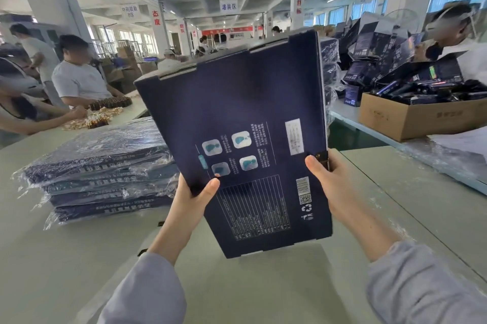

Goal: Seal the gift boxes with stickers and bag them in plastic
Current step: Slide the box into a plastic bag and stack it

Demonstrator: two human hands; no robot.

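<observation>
Above the surface (79, 257) the dark box (245, 126) is upright, long axis near vertical, back face toward the camera. At left, bagged boxes (105, 165) lie stacked; at right, a carton (411, 119) holds dark packages (421, 95). Left hand (195, 194) and right hand (329, 178) grip the box's sides.

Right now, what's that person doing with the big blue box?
A person holds a dark blue gift box upright over the table with both hands, its printed back facing them. The left hand grips its left edge, the right hand its right edge, beside what looks like a small sticker. This box has no plastic on it yet. A stack of bagged boxes lies on the table at the left.
</observation>
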